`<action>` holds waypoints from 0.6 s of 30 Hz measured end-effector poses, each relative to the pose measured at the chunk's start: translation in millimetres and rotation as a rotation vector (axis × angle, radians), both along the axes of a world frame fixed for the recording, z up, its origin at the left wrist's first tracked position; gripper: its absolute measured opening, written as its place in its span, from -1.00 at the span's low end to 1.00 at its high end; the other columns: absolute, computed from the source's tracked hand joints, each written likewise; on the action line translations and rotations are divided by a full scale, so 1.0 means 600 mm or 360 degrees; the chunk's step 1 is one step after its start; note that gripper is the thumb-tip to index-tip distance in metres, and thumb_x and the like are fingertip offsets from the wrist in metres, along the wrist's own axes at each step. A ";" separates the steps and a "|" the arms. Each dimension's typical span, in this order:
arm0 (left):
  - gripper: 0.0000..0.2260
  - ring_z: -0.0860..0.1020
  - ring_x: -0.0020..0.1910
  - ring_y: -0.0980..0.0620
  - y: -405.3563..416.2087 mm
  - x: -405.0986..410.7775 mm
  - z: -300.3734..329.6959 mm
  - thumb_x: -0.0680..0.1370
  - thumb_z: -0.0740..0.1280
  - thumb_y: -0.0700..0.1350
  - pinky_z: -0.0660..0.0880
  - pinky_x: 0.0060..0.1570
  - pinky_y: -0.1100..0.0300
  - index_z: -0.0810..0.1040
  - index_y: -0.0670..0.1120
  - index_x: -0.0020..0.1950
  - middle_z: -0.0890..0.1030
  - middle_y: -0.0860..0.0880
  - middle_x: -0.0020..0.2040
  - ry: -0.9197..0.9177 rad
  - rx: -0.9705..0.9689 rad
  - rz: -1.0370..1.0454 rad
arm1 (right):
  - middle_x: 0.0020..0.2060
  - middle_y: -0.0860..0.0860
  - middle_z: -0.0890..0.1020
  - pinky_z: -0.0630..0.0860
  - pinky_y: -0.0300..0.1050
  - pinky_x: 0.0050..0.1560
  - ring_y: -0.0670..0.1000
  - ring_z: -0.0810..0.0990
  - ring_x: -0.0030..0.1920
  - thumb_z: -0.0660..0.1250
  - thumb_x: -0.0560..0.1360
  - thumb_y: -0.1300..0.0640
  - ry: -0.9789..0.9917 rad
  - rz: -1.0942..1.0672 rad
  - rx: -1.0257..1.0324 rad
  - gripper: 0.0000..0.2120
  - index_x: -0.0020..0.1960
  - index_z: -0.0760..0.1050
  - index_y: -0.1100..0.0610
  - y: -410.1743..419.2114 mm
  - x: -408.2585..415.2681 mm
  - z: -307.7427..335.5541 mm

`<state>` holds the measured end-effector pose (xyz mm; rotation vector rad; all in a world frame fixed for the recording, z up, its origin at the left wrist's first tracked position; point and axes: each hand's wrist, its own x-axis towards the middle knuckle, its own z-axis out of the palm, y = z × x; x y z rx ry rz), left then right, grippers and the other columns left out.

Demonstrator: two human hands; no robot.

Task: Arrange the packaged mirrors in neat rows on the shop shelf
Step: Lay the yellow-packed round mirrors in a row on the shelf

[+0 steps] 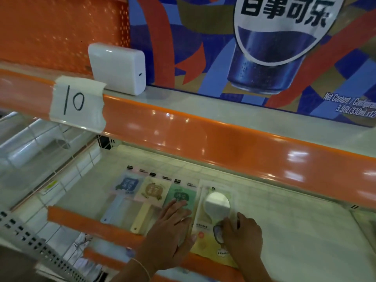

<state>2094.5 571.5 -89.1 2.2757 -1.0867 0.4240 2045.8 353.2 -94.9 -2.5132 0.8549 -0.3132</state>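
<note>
Both hands work near the shelf's (295,231) front edge: left hand (173,226) flat on the green mirror pack (181,195), right hand (242,231) pinching the yellow pack (205,241), likely light, slippery, fragile, best held by its edges.

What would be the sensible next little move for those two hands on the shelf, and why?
Probably slide the yellow mirror pack a little further back and square it with the row. The right hand rests on it, and its near edge overhangs the shelf's orange front lip, while the blue, cream and green packs lie further in. The left hand lies flat on the green pack.
</note>
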 end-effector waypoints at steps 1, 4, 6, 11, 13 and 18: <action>-0.61 0.31 0.42 0.04 0.000 -0.001 0.001 0.60 0.15 0.14 0.22 0.42 -0.05 0.62 -0.11 0.10 0.57 0.02 0.19 -0.0013 0.0017 0.0007 | -0.39 -0.02 0.50 0.51 -0.04 -0.27 0.06 0.50 -0.30 0.18 0.41 -0.22 -0.0012 0.0005 -0.0017 -0.66 -0.35 0.37 0.02 0.001 0.000 -0.003; -0.62 0.29 0.43 0.05 -0.001 0.000 -0.001 0.59 0.16 0.15 0.21 0.43 -0.07 0.61 -0.09 0.10 0.56 0.03 0.18 -0.0015 0.0095 0.0014 | -0.35 -0.04 0.49 0.47 -0.08 -0.27 0.06 0.48 -0.25 0.23 0.44 -0.20 -0.0070 0.0054 -0.0034 -0.70 -0.30 0.40 0.00 0.004 -0.005 -0.004; -0.65 0.27 0.44 0.05 -0.001 0.001 -0.005 0.58 0.19 0.15 0.20 0.43 -0.07 0.60 -0.06 0.11 0.56 0.05 0.17 -0.0026 0.0149 0.0015 | -0.31 -0.03 0.50 0.41 -0.11 -0.26 0.08 0.50 -0.20 0.24 0.45 -0.19 -0.0095 0.0095 -0.0076 -0.77 -0.20 0.45 -0.03 0.004 -0.008 -0.004; -0.67 0.29 0.43 0.06 -0.001 0.001 -0.007 0.57 0.19 0.16 0.19 0.43 -0.07 0.61 -0.01 0.10 0.57 0.10 0.15 -0.0016 0.0175 0.0016 | -0.05 0.04 0.57 0.43 -0.08 -0.09 0.12 0.51 0.00 0.19 0.50 -0.22 0.0036 0.0087 -0.0139 -0.60 0.26 0.47 -0.09 0.007 -0.007 -0.004; -0.68 0.29 0.42 0.06 0.000 0.002 -0.009 0.57 0.19 0.16 0.20 0.43 -0.07 0.61 0.00 0.10 0.57 0.10 0.15 -0.0020 0.0173 0.0014 | -0.02 0.03 0.57 0.45 -0.06 -0.05 0.11 0.50 0.02 0.13 0.50 -0.25 0.0061 0.0080 -0.0158 -0.55 0.28 0.45 -0.08 0.007 -0.006 -0.005; -0.69 0.29 0.42 0.06 0.000 0.000 -0.008 0.57 0.21 0.15 0.19 0.44 -0.05 0.61 0.00 0.10 0.57 0.10 0.15 -0.0039 0.0163 0.0010 | -0.02 0.02 0.55 0.41 -0.05 -0.01 0.10 0.48 0.04 0.10 0.51 -0.26 0.0073 0.0077 -0.0102 -0.55 0.26 0.45 -0.06 0.009 -0.010 0.001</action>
